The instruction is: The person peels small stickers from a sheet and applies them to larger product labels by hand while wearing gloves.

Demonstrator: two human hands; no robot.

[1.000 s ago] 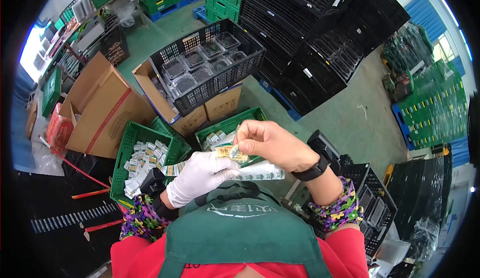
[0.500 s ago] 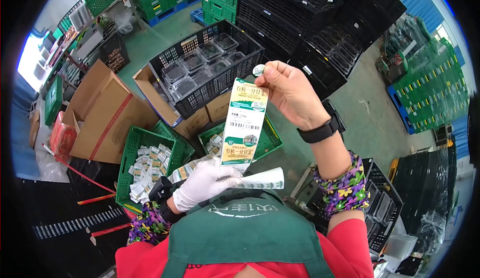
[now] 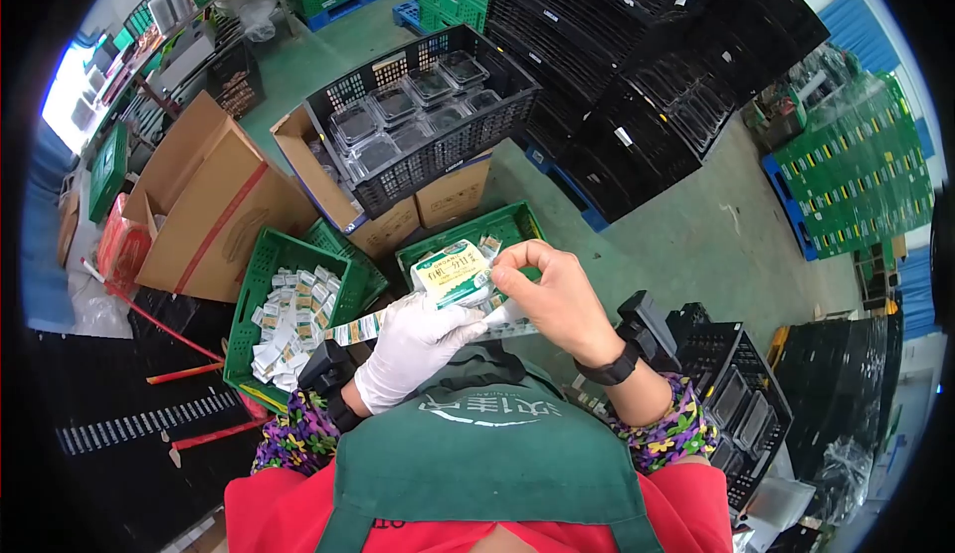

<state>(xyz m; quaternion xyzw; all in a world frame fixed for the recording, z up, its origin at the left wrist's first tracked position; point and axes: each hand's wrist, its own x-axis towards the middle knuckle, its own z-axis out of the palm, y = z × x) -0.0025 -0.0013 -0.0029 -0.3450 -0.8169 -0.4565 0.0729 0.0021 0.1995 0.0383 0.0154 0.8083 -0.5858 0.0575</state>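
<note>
Paper labels (image 3: 450, 273) and right grip (image 3: 559, 302), now lower

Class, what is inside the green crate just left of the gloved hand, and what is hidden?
The green crate holds a jumbled heap of printed labels. Its floor and lowest labels are covered; the heap's depth cannot be seen.

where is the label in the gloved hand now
In the head view, the label is near the centre, held by the gloved left hand, just left of the right hand.
</note>
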